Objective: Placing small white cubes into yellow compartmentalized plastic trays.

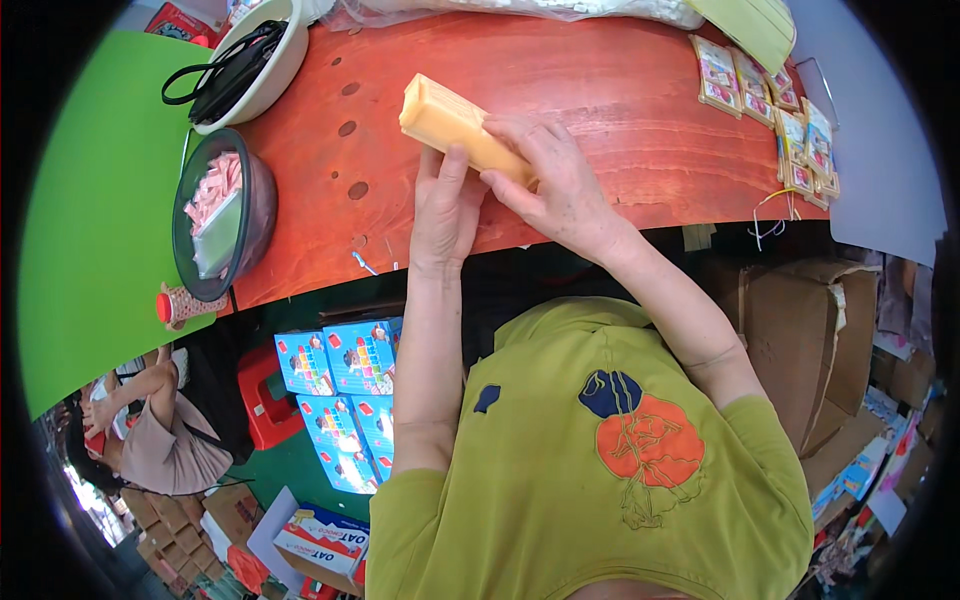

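Here you are at the red table (620,70), both hands on a long, pale-yellow block (440,108) over the middle of the tabletop, its left end pointing away from you. Your left hand (447,210) is grasping it from the near side, thumb against the face, the other fingers partly hidden behind it. Your right hand (565,190) has the right end gripped, fingers over the top, thumb on the near side. Over on your left, a dark bowl (262,205) holds pink pieces (215,185); just beyond it, a white basin (288,80) carries a black bag (240,75). Far right, small flat packets (718,78) lie grouped. Near left, blue printed boxes (360,360) sit below table height.
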A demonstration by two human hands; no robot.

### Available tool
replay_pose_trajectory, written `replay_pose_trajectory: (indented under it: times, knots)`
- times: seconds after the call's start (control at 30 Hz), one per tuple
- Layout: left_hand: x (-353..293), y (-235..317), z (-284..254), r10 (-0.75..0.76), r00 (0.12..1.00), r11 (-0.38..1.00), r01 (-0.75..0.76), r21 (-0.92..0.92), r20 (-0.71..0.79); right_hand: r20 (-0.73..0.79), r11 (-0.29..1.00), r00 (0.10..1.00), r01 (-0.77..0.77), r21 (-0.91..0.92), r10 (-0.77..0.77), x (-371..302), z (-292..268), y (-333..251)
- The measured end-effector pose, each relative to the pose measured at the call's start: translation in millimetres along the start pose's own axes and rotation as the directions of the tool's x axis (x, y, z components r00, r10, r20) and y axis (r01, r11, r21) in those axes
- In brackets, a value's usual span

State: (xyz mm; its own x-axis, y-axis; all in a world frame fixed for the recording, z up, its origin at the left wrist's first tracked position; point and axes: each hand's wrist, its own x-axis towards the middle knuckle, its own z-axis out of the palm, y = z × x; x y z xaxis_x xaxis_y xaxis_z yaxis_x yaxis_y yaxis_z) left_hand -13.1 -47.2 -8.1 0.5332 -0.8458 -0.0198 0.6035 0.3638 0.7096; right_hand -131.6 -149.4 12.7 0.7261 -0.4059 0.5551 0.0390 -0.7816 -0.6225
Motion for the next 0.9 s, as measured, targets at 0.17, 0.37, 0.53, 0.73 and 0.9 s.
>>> replay_pose_trajectory:
  times: [0.17, 0.37, 0.53, 0.73, 0.9]
  knots:
    - [-1.3, 3.0, -8.3, 0.001, 0.998, 0.974, -0.015, 0.228, 0.063, -0.028, 0.944, 0.974, -0.211, 0.255, 0.226, -8.5, 0.2, -12.0]
    - [-3.3, 6.7, -15.5, -0.129, 0.991, 0.981, 0.134, -0.143, 0.042, 0.347, 0.371, 0.81, -0.54, 0.755, 0.473, 8.8, 2.0, 27.4]
    - [17.8, -5.3, -10.6, -0.014, 0.983, 0.992, -0.009, -0.125, -0.183, 0.188, 0.811, 0.889, -0.458, 0.365, 0.418, 17.0, 14.0, 28.7]
    - [29.9, -9.8, -12.5, -0.016, 0.994, 0.983, -0.004, -0.184, -0.107, 0.016, 0.985, 0.987, -0.163, 0.056, 0.162, 10.2, 6.7, -7.5]
    - [35.2, -17.8, -3.3, 0.053, 0.985, 0.988, -0.075, -0.137, -0.162, 0.053, 0.974, 0.973, -0.225, -0.001, 0.225, 5.7, 9.1, -10.0]
